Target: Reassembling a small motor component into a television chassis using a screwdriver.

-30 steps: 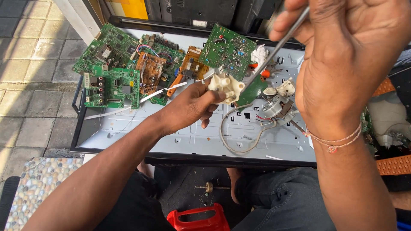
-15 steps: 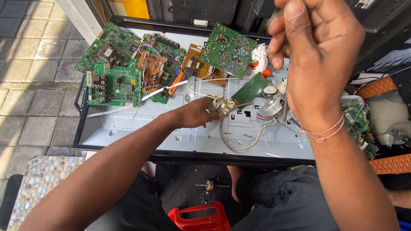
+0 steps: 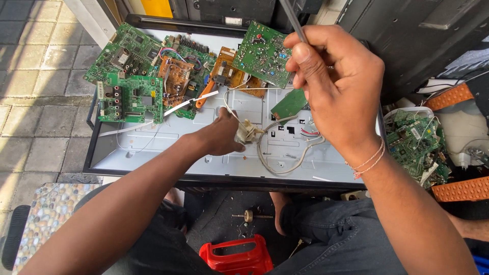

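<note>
Pale metal back panel [image 3: 153, 153] in black frame is being used as work surface, lying flat over paved floor [image 3: 35, 76]. Green circuit boards [image 3: 130, 94] are being kept at 10 o'clock, brown board [image 3: 175, 79] just beside them. Orange board [image 3: 229, 74] and tilted green board [image 3: 262, 53] are being carried at 12 o'clock. Grey cable loop [image 3: 285, 163] is being left at centre, toward 4 o'clock.

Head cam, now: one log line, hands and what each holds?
left hand: grips white connector over metal panel | right hand: raised, holds thin metal tool | circuit boards: piled at panel's far edge
</note>
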